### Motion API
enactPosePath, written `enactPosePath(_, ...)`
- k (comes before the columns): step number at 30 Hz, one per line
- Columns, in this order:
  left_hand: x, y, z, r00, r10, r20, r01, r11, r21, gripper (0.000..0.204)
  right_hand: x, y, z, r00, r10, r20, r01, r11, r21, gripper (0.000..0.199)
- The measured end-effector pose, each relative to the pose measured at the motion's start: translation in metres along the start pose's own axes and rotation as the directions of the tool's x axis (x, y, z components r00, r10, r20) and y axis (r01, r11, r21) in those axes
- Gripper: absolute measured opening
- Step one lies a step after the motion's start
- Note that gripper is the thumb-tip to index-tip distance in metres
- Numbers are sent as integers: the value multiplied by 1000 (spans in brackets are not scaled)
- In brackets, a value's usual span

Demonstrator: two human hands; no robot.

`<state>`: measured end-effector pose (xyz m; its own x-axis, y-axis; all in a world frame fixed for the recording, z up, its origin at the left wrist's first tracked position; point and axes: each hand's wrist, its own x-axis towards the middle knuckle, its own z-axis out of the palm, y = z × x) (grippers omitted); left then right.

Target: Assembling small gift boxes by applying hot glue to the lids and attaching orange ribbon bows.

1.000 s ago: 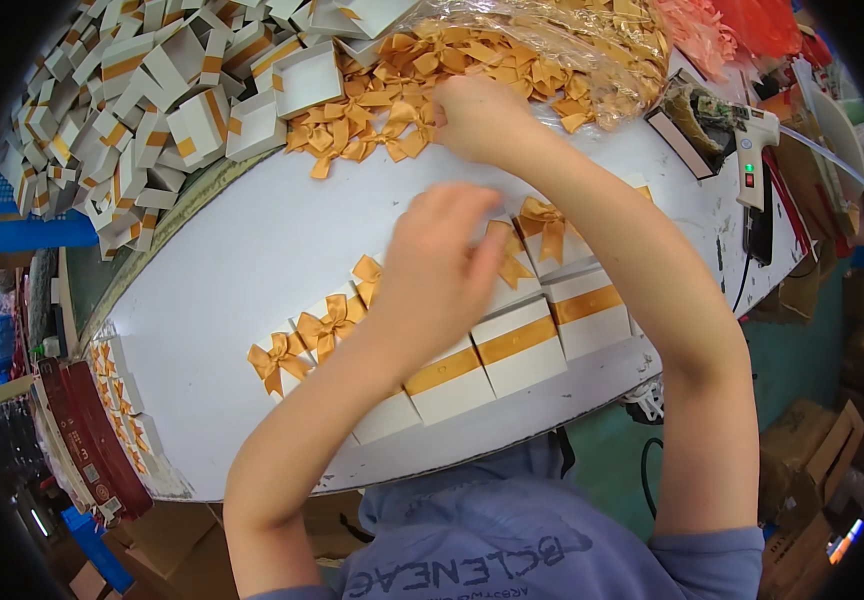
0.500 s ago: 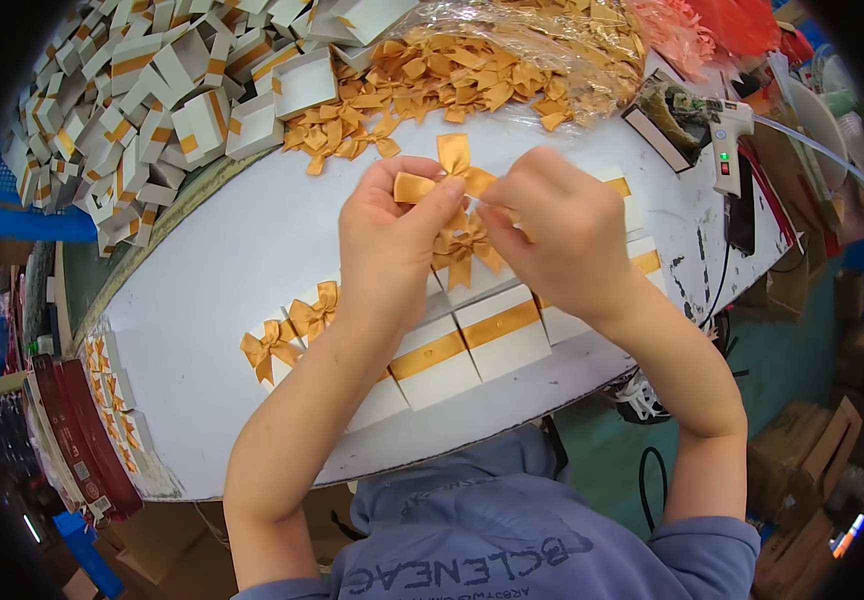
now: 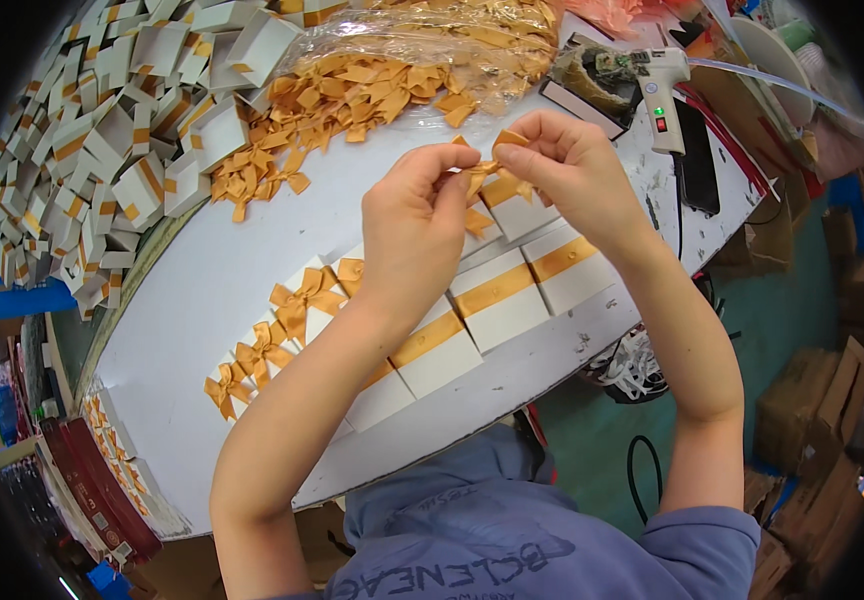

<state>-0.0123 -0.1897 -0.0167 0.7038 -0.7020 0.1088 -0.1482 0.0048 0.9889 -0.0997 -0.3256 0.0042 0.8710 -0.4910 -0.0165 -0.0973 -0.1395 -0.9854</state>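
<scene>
My left hand (image 3: 414, 222) and my right hand (image 3: 582, 185) meet over the far row of white boxes, both closed in a pinch. Between their fingertips is a gold ribbon bow (image 3: 482, 171), partly covered by the fingers. Just below it are white boxes with gold ribbon bands; one banded box (image 3: 500, 312) lies in the near row, with a small glossy spot on its band. Left of my left forearm, several boxes carry gold bows, such as this fastened bow (image 3: 306, 300). Whether the held bow touches a box I cannot tell.
Loose gold bows (image 3: 352, 95) spill from a clear plastic bag at the back. A large heap of white boxes (image 3: 142, 190) fills the far left. A corded glue gun (image 3: 662, 100) sits at the right beside a dark phone-like slab (image 3: 697, 160). Bow-topped boxes (image 3: 117, 450) line the left edge.
The view has shifted, so the heap and bows sit further left. The hands and bow are now over the banded boxes; the right fingers grip the bow's right loop.
</scene>
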Motion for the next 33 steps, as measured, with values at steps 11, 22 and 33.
enactPosePath(11, 3, -11, 27, 950, 182, 253, -296, 782, 549, 30, 3, 39, -32, 997, -79, -20, 67, 932, -357, 10)
enactPosePath(22, 0, -19, 30, 877, 233, 420, -480, 423, 768, 37, 5, 34, -34, 991, -20, -134, -70, 771, -633, 21)
enactPosePath(33, -8, -10, 11, 860, 257, 442, -509, 516, 689, 22, 93, -9, 72, 939, -243, 243, 337, 510, -791, 17)
